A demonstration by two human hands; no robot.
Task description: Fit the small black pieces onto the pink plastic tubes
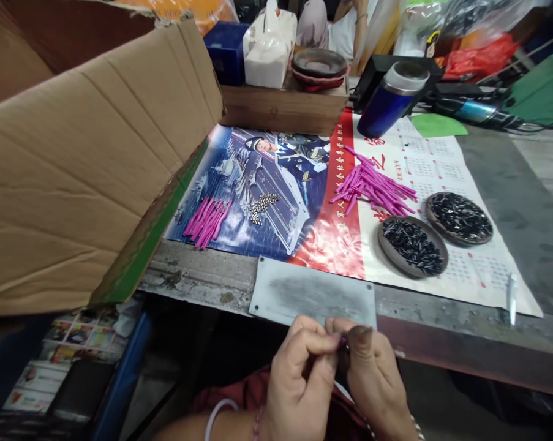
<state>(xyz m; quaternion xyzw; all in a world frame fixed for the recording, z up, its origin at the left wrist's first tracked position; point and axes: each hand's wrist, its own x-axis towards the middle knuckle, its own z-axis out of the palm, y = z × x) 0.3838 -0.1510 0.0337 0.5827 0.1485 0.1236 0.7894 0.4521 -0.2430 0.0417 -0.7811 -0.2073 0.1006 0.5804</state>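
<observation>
left hand (299, 376), right hand (372, 380), pinching pink stick (343, 342)

I see both arms bare, no sleeves. Left wrist (221, 411) has a thin white bangle w/ a pink bead bracelet (256, 424) beside it. Dark red garment (253, 392) underneath.

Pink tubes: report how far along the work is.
Seemingly done: a small pink bundle lies beside the metal beads. In hand: left hand and right hand pinch one small pink piece between them below the table edge. Left: the larger pink pile and two dishes of black parts.
</observation>
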